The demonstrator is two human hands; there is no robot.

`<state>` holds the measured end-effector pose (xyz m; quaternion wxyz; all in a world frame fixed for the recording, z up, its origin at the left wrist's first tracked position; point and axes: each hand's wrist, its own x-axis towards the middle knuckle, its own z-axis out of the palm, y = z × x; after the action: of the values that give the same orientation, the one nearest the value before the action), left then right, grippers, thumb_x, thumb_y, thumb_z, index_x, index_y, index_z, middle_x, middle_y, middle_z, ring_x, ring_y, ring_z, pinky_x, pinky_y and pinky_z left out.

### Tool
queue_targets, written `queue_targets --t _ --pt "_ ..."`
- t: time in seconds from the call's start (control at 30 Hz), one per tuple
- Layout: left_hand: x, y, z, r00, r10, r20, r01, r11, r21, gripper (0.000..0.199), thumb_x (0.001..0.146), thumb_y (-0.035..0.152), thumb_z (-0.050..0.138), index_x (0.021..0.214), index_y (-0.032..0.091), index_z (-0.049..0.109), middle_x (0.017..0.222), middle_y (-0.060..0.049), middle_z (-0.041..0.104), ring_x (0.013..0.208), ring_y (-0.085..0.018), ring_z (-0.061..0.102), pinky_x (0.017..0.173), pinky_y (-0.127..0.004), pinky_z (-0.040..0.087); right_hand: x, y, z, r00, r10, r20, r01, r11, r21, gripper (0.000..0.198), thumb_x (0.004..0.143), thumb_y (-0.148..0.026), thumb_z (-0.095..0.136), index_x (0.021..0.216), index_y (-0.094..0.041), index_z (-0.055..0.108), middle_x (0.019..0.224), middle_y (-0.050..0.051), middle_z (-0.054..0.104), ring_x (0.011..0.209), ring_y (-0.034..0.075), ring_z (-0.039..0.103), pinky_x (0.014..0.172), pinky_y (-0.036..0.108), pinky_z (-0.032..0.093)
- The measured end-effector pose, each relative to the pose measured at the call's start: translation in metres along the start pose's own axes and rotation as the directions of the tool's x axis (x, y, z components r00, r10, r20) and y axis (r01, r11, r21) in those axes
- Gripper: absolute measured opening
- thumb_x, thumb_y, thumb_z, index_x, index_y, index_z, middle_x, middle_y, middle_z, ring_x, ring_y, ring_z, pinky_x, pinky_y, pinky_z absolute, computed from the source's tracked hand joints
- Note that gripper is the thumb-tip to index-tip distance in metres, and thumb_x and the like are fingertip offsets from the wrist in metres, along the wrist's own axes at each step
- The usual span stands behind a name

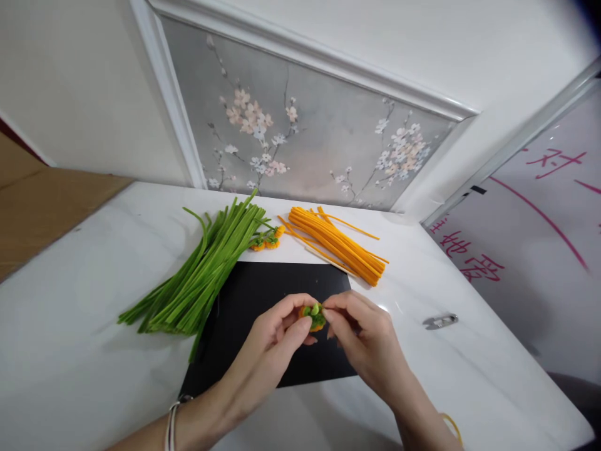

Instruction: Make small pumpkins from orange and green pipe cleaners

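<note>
My left hand [280,335] is closed around the side of a small orange-and-green pipe-cleaner flower [314,316], its green back turned up. From the other side my right hand [369,329] pinches the flower's edge between thumb and forefinger; the exact bit in that pinch is too small to make out. Both hands are above a black mat [277,282]. A big bunch of green pipe cleaners [201,269] lies left of it, partly over its edge. Beyond the mat is a bundle of orange pipe cleaners [340,244], with several small orange-and-green flowers [270,241] beside it.
Silver thread snips [441,321] lie on the white marbled table [469,376] to the right. A yellow curved strand [452,427] shows by my right forearm. A floral wall panel [300,125] stands behind, a whiteboard [539,263] at right, cardboard [56,207] at left.
</note>
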<state>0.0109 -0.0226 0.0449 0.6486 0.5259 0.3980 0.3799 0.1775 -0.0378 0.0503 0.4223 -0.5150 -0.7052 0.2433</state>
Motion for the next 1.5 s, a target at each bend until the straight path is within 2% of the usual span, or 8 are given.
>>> queue_targets --t 0.2,0.37,0.63,0.73,0.93,1.2,1.37,1.5 --pt "0.002 -0.001 -0.001 0.998 0.057 -0.017 -0.055 0.993 0.106 0.019 0.086 0.022 0.057 0.104 0.021 0.053 0.100 -0.001 0.065 0.094 -0.017 0.062 0.081 -0.027 0.052 0.000 0.001 0.001 0.992 -0.119 0.035 0.120 0.992 -0.039 0.013 0.090 -0.012 0.051 0.083 -0.019 0.060 0.078 0.001 0.061 0.069 0.010 0.057 0.063 0.021 0.045" --pt "0.003 0.000 -0.002 0.998 0.062 0.032 -0.068 0.966 0.249 0.011 0.087 0.020 0.054 0.096 0.023 0.048 0.084 0.002 0.069 0.077 -0.013 0.062 0.069 -0.023 0.049 -0.001 0.003 0.002 0.986 -0.147 0.083 0.153 0.986 -0.067 0.013 0.087 -0.010 0.049 0.080 -0.019 0.057 0.074 0.000 0.055 0.065 0.011 0.053 0.059 0.021 0.042" --pt "0.000 0.000 -0.002 0.986 0.164 0.028 -0.161 0.897 0.412 0.017 0.086 0.015 0.050 0.100 0.025 0.049 0.094 0.001 0.069 0.082 -0.015 0.066 0.073 -0.025 0.048 -0.007 0.003 0.018 0.991 -0.105 -0.079 0.085 0.971 -0.225 0.013 0.082 -0.011 0.048 0.072 -0.019 0.053 0.068 0.000 0.053 0.057 0.011 0.050 0.052 0.023 0.039" --pt "0.002 0.002 -0.003 0.992 0.124 0.026 -0.126 0.941 0.313 0.013 0.087 0.019 0.052 0.098 0.024 0.049 0.091 0.000 0.069 0.081 -0.016 0.065 0.072 -0.026 0.048 -0.005 0.000 0.014 0.999 -0.023 -0.038 0.017 0.988 -0.151 0.014 0.086 -0.016 0.049 0.075 -0.019 0.055 0.069 0.000 0.056 0.058 0.012 0.052 0.053 0.023 0.043" --pt "0.008 0.007 -0.004 0.998 0.043 0.048 -0.045 0.998 0.044 0.003 0.088 0.021 0.054 0.089 0.020 0.051 0.085 0.000 0.064 0.077 -0.013 0.059 0.072 -0.025 0.047 -0.004 -0.004 0.000 0.984 0.172 0.045 -0.178 0.952 0.251 0.017 0.095 -0.029 0.045 0.090 -0.019 0.058 0.069 0.000 0.059 0.055 0.010 0.057 0.051 0.021 0.050" --pt "0.006 0.007 -0.001 0.998 0.040 0.055 -0.042 0.998 0.045 0.007 0.086 0.016 0.054 0.092 0.019 0.056 0.090 -0.001 0.064 0.085 -0.014 0.060 0.076 -0.025 0.047 -0.006 -0.008 0.006 0.987 0.154 0.048 -0.161 0.958 0.238 0.014 0.093 -0.028 0.050 0.088 -0.018 0.059 0.075 0.002 0.062 0.059 0.010 0.060 0.054 0.021 0.053" --pt "0.008 0.010 -0.003 0.988 -0.034 0.153 0.061 0.983 -0.175 0.012 0.087 0.016 0.052 0.095 0.018 0.060 0.088 -0.002 0.064 0.083 -0.015 0.060 0.081 -0.028 0.047 -0.003 -0.002 0.004 0.960 0.261 0.105 -0.281 0.880 0.382 0.019 0.095 -0.034 0.046 0.091 -0.019 0.055 0.064 -0.002 0.060 0.055 0.010 0.058 0.052 0.021 0.053" --pt "0.011 0.007 -0.006 0.985 -0.102 0.136 0.138 0.947 -0.289 0.014 0.087 0.020 0.051 0.093 0.017 0.064 0.091 -0.003 0.063 0.087 -0.016 0.060 0.083 -0.029 0.047 -0.003 0.002 0.001 0.951 0.278 0.135 -0.309 0.866 0.394 0.021 0.094 -0.038 0.048 0.092 -0.018 0.055 0.062 -0.002 0.059 0.054 0.010 0.056 0.050 0.020 0.053"
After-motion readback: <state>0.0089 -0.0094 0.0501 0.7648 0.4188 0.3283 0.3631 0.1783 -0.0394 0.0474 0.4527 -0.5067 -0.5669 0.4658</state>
